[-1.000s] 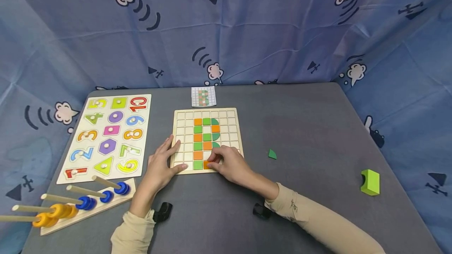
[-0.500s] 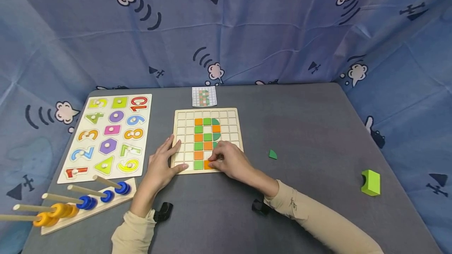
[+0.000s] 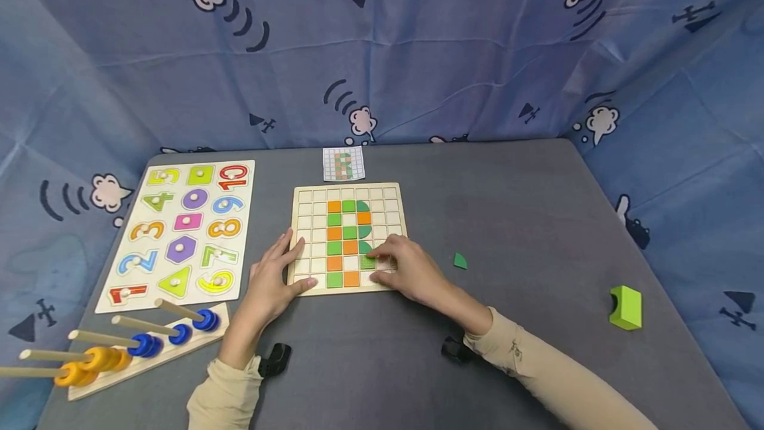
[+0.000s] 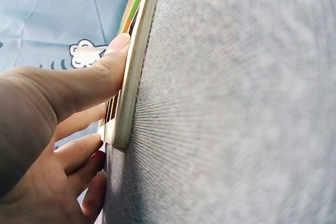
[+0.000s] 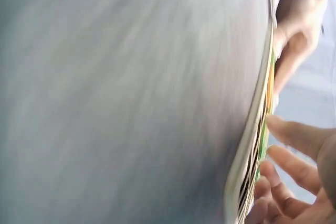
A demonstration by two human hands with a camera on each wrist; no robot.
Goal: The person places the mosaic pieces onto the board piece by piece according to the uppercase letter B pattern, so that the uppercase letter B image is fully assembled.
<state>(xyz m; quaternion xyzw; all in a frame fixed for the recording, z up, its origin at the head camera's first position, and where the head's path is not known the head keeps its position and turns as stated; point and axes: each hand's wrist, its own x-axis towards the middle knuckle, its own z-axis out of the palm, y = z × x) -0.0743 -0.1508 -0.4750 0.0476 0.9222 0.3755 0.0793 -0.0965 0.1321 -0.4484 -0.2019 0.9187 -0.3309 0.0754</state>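
Note:
A pale wooden grid board (image 3: 306, 207) lies in the middle of the table, bearing orange and green square tiles and green quarter-round tiles. My left hand (image 3: 274, 277) rests on its lower left corner, fingers along the left side and thumb near the front edge; the left wrist view shows that thumb (image 4: 100, 74) lying on the board. Low over the right part of the board, my right hand (image 3: 412, 272) has its index fingertip at a green square tile (image 3: 367, 262) and its thumb apart from it. An orange square tile (image 3: 351, 279) sits in the front row.
A small printed pattern card (image 3: 343, 163) lies behind the board. Right of it are a loose green quarter-round piece (image 3: 460, 261) and a lime notched block (image 3: 626, 308). On the left are a number-and-shape puzzle (image 3: 179, 234) and a peg stand with rings (image 3: 149, 350).
My right hand has shifted right, away from the front-row orange tile, which now shows whole. The green square tile it covered is in sight. My left hand stays put.

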